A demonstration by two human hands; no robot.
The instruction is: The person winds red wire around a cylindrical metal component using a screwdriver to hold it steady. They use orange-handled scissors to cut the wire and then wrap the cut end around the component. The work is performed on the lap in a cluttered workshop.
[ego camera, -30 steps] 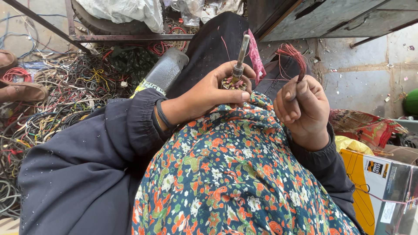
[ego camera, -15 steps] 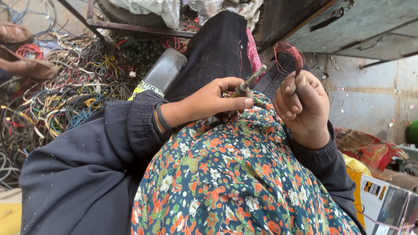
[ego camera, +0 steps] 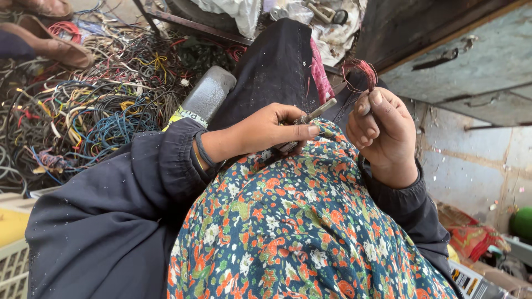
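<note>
Two hands working over a floral-print lap; one small tool, one tuft of wire strands, one big tangle of cables.

The left hand [ego camera: 266, 130] is curling shut around a slim metal tool [ego camera: 315, 112], grey blade pointing toward 2 o'clock, thumb lying along it.

The right hand [ego camera: 381, 133] is closing into a fist, pinching a bundle of thin red wire strands [ego camera: 360, 71] that is fanning out at 12 o'clock above the knuckles.

The cable heap [ego camera: 83, 105], multicoloured, is lying on the floor at 10 o'clock.
</note>
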